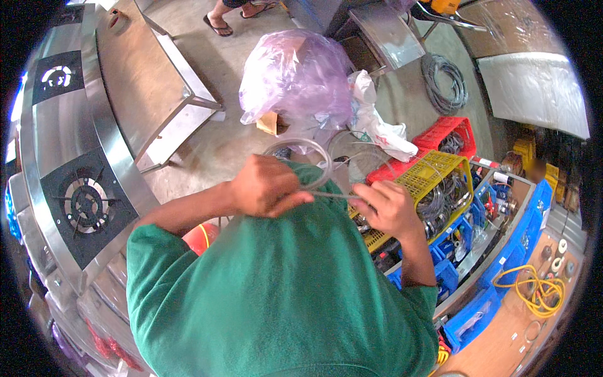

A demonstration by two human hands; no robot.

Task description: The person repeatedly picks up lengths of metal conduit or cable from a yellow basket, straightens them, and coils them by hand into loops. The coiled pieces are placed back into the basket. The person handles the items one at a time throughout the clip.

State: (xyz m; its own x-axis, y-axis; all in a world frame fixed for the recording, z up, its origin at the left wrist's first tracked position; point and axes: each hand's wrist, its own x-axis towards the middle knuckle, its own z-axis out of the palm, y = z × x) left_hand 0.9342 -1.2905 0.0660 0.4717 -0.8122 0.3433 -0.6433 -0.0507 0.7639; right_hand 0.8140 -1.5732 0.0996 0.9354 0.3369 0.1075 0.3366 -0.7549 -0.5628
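My left hand (270, 186) is closed round a loose coil of thin, pale grey, see-through-looking hose (328, 164), whose loops stand out above the fist. A straight stretch of it runs across to my right hand (387, 206), where the thumb and fingers pinch it. Both hands are raised in front of my green shirt (282, 283), a short way apart. Fainter, thin loops show beyond, between the two hands. The hose's ends cannot be made out.
Right of me stand a yellow basket (425, 182) of coiled hoses, a red basket (457, 128) and blue bins (480, 314). Ahead lies a big pinkish plastic bag (295, 75). Steel stoves (88, 201) and a steel-legged table (135, 75) are at left. A person's feet (218, 25) show far ahead.
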